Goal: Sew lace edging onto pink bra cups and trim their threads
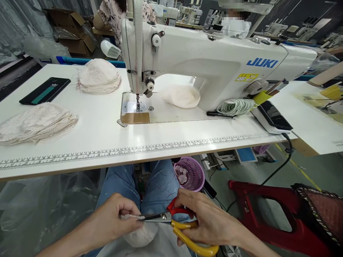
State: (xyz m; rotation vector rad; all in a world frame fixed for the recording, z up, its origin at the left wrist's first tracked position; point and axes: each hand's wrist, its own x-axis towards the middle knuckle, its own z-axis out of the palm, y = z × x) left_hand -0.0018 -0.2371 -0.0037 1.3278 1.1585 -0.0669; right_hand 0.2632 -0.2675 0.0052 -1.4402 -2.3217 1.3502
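Observation:
My left hand (124, 213) pinches the edge of a pale, rounded fabric piece (141, 235) that hangs down over my lap. In my right hand (205, 217) is a pair of scissors (167, 216) with red and yellow handles. Its blades point left and lie at the fabric's edge, right by my left fingertips. Above the lap stands the white sewing machine (222, 53), its presser foot (138, 103) down near the needle plate. One more pale fabric piece (184, 96) lies on the machine bed under the arm.
Stacks of pale fabric pieces (99, 76) (34, 123) and a dark phone (45, 91) lie on the table's left. A cord coil (235, 106) and a black device (273, 116) sit at right. Below are a purple basket (197, 175) and a red stool (246, 203). People sit beyond.

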